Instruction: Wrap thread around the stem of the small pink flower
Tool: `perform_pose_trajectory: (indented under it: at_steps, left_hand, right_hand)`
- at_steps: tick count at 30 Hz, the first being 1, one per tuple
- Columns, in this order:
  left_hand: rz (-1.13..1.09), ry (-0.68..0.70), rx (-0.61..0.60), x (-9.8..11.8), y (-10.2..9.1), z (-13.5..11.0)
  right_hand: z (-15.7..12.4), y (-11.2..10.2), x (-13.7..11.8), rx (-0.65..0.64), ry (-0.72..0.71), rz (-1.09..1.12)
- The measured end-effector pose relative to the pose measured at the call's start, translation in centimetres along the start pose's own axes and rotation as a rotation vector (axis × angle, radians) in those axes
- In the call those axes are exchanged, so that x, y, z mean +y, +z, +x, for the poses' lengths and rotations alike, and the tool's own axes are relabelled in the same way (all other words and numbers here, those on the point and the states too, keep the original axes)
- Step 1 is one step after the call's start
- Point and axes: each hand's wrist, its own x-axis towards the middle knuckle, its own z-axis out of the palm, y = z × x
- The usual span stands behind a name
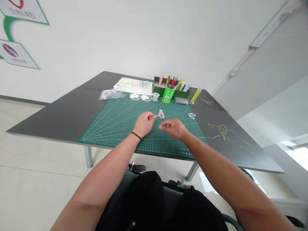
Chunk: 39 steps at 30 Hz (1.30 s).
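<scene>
Left hand (143, 123) fingers pinch the stem of a small lilac-pink craft flower (161, 113) over the green cutting mat (115, 125) on the bench (60, 118), right hand (173, 128) fingers pinched closed just beside it; it looks light, flimsy and crushable, best held by the stem.

White wall (154, 32), top half of frame; green-edged signs (18, 54), upper left; white cable duct (271, 25), upper right. Dark grey table (67, 112), centre. Pale tiled floor (36, 179), lower left; sunlit patch (298, 154), right edge.
</scene>
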Motion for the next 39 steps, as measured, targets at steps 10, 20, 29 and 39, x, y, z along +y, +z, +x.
perform_pose_trajectory:
  at_steps: [10,20,29,39]
  left_hand:
    - [0.091,0.035,-0.011,-0.3,0.1,0.1]
    - [0.11,0.088,-0.043,-1.0,0.2,0.0]
    - [0.102,0.096,-0.085,-1.0,0.1,-0.1]
    - [0.084,0.092,-0.122,-1.2,-0.1,0.0]
  right_hand:
    - [-0.3,-0.4,-0.7,0.049,-0.066,-0.098]
    - [0.1,-1.8,-2.2,0.091,-0.176,-0.316]
    - [1.8,-3.1,-3.7,0.078,-0.227,-0.501]
    - [4.4,-4.0,-4.3,0.04,-0.218,-0.563]
